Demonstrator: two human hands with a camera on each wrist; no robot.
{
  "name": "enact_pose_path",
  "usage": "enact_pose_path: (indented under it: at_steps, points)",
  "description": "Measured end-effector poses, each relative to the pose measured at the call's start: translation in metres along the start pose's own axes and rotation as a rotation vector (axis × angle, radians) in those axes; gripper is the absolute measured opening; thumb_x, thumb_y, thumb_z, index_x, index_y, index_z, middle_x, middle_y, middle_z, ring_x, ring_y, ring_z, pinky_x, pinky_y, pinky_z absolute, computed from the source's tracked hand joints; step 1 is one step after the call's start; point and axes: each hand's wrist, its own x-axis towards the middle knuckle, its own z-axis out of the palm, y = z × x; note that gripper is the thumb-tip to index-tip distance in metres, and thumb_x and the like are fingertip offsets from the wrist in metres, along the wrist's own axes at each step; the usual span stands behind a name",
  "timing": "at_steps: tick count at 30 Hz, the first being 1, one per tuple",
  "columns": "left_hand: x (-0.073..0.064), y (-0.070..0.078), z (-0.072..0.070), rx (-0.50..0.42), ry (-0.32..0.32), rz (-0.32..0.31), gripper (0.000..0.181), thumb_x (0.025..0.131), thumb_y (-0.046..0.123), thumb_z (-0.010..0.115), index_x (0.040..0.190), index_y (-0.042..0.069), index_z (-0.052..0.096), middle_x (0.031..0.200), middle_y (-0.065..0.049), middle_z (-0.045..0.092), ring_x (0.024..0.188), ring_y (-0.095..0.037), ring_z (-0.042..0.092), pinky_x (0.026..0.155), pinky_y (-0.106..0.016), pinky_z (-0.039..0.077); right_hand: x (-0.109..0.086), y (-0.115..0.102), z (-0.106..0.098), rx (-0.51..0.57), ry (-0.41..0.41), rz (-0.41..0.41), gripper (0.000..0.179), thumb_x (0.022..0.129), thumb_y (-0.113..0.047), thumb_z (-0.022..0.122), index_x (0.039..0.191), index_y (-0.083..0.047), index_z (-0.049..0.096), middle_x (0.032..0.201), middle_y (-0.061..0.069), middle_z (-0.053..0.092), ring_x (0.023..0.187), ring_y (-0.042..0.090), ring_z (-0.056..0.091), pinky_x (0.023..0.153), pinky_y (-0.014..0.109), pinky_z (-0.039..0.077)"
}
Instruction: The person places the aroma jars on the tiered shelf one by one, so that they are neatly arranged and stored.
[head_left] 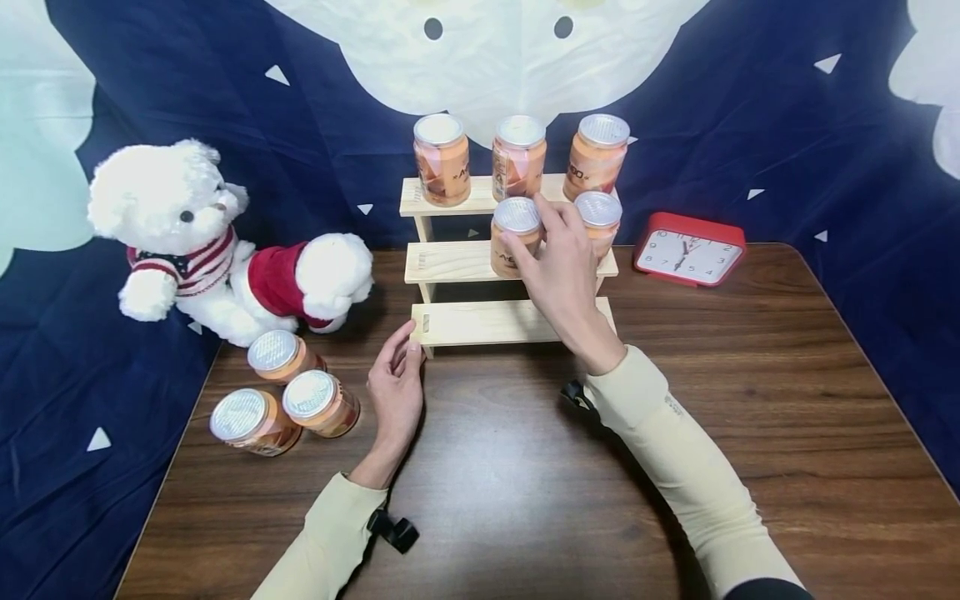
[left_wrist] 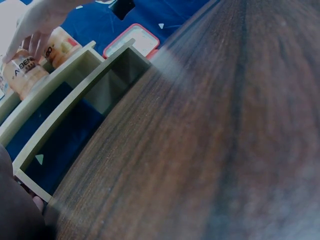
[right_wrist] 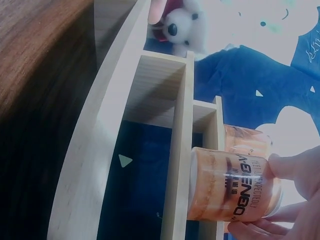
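My right hand (head_left: 566, 267) grips a canned jar (right_wrist: 235, 185) with an orange label and silver lid, thumb on one side and fingers on the other. The jar stands at the middle of the second tier of a three-tier wooden rack (head_left: 487, 323). Another such jar (head_left: 602, 218) stands just to its right, partly hidden behind my hand. My left hand (head_left: 395, 387) holds the left end of the lowest tier; in the left wrist view its fingertips (left_wrist: 38, 202) show beside the rack's end support.
Across the top tier stand three more jars (head_left: 519, 162). Another three jars (head_left: 311, 398) are grouped on the table's left side, below a white teddy bear (head_left: 168, 208) in striped clothes. A red clock (head_left: 690, 250) stands right of the rack. Behind hangs a dark blue cloth (head_left: 315, 167).
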Motion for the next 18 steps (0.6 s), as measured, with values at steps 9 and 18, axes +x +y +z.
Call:
enact_pose_path:
  at_steps: [9, 18]
  points:
    - [0.002, -0.005, -0.001, 0.014, 0.002, 0.011, 0.033, 0.109, 0.007, 0.069, 0.141, 0.012, 0.077, 0.123, -0.012, 0.079, 0.112, -0.008, 0.071, 0.097, -0.015, 0.056, 0.002, 0.001, 0.0, -0.002, -0.014, 0.004, 0.069, 0.098, -0.025, 0.089, 0.153, 0.007, 0.062, 0.133, 0.024, 0.068, 0.114, 0.036, 0.067, 0.092, 0.05, 0.054]
    - [0.005, -0.016, -0.002, -0.009, -0.006, -0.021, 0.032, 0.11, 0.01, 0.07, 0.14, 0.017, 0.078, 0.123, -0.008, 0.08, 0.111, -0.003, 0.071, 0.098, -0.014, 0.055, 0.0, 0.001, -0.003, -0.003, -0.022, -0.015, 0.074, 0.097, -0.028, 0.089, 0.154, 0.008, 0.059, 0.137, 0.026, 0.065, 0.122, 0.038, 0.065, 0.1, 0.053, 0.054]
